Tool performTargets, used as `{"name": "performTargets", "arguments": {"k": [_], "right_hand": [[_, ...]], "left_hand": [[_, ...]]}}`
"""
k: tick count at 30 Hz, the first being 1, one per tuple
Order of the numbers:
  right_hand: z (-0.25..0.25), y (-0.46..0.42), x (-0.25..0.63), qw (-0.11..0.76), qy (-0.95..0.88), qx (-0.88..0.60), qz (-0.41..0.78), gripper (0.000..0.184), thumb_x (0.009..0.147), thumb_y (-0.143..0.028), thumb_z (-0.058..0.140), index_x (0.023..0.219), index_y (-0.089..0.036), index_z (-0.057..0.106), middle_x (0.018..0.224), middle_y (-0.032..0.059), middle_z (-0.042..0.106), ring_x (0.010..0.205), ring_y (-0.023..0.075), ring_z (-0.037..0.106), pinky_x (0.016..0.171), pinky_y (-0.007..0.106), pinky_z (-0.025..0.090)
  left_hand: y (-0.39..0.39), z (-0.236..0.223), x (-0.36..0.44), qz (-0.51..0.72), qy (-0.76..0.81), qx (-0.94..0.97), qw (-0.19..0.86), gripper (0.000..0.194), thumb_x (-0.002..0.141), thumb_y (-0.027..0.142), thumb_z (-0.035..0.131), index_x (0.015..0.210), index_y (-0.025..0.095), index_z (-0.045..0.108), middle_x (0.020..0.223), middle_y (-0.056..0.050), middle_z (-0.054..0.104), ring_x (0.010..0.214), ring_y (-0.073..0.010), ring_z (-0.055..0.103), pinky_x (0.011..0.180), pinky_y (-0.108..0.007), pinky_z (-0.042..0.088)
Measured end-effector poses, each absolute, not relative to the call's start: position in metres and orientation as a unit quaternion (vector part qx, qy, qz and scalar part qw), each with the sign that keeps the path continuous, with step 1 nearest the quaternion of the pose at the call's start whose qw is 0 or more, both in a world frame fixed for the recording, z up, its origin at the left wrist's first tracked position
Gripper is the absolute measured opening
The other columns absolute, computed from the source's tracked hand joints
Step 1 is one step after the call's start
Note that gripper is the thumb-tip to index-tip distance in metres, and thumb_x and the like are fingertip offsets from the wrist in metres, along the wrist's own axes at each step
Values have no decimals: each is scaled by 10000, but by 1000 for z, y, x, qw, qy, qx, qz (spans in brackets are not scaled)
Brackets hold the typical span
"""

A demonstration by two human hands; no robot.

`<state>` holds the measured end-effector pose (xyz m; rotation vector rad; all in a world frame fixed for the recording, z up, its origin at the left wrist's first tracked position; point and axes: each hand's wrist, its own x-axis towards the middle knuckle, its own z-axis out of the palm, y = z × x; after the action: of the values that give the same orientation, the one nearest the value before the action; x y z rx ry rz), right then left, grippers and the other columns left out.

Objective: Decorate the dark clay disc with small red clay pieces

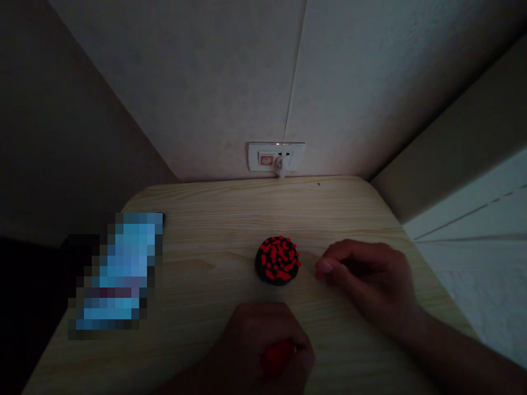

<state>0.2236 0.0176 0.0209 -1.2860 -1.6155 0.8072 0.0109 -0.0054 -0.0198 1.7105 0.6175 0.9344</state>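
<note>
A small dark round lump studded with several red bits lies in the middle of a light wooden table. My right hand rests on the table just to its right, fingers curled with the thumb and fingertips pinched together; whatever is between them is too small to see. My left hand sits at the near edge below the lump, closed around a red lump of soft material.
A glowing phone, its screen blurred out, lies on the table's left side. A wall socket with a white plug in it sits on the wall behind the table. The room is dim. A pale floor or bedding shows at right.
</note>
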Motion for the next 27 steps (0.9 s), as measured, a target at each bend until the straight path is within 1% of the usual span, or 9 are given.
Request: {"name": "performTargets", "arguments": {"k": [2,5,6,8,10,12,15,21,27], "right_hand": [[21,18,224,439,-653,-523,327,206,928,-221,741,723,-219,754,614,-32,743,519,79,665,497,137,502],[20,19,222,453,-646,-522,324,94,917,-191,746,837,-226,782,681,-25,768,544,89,677,504,150,517],[19,19,222,460,-647,-519,317,66,907,-176,757,885,-230,787,723,-21,782,577,96,693,528,156,534],[18,20,221,467,-658,-510,297,111,893,-148,770,946,-243,791,804,-11,801,666,110,723,604,171,569],[16,20,221,467,-669,-504,284,143,894,-128,767,957,-255,791,855,-6,805,750,123,737,685,188,590],[15,20,222,473,-666,-500,289,167,901,-119,757,977,-265,786,887,-3,805,794,133,739,727,204,599],[13,20,222,480,-655,-493,311,169,895,-132,767,996,-266,780,895,7,803,803,151,740,723,232,605],[11,20,221,479,-657,-482,327,173,868,-132,791,1009,-232,776,852,26,787,748,164,718,677,268,597],[14,19,222,460,-671,-485,322,86,880,-151,786,928,-219,768,823,33,774,721,165,700,650,283,571]], "left_hand": [[-5,-21,11,393,255,715,519,116,764,59,647,739,143,723,655,-32,704,566,-106,644,576,-159,473],[-4,-20,11,384,251,720,521,116,763,53,652,738,141,723,656,-31,701,560,-101,637,562,-155,461],[-3,-19,10,378,255,721,522,114,764,51,657,740,138,726,661,-33,703,565,-101,640,564,-154,462],[-3,-17,10,370,259,723,523,111,764,47,664,742,134,729,669,-39,709,578,-105,650,575,-155,468],[-3,-17,9,369,260,722,523,112,769,48,661,742,133,729,667,-40,710,582,-108,655,584,-156,474],[-3,-17,10,378,252,721,524,113,771,56,652,735,137,722,658,-36,704,568,-104,646,569,-155,468],[-2,-18,11,381,254,718,525,123,764,51,640,735,141,718,659,-33,702,563,-102,645,557,-151,463],[-3,-20,11,390,247,723,514,121,764,69,636,732,153,717,649,-32,699,549,-110,635,539,-168,464],[-3,-21,11,375,251,735,507,124,763,97,618,715,168,707,627,-36,702,515,-122,620,509,-194,472]]}}
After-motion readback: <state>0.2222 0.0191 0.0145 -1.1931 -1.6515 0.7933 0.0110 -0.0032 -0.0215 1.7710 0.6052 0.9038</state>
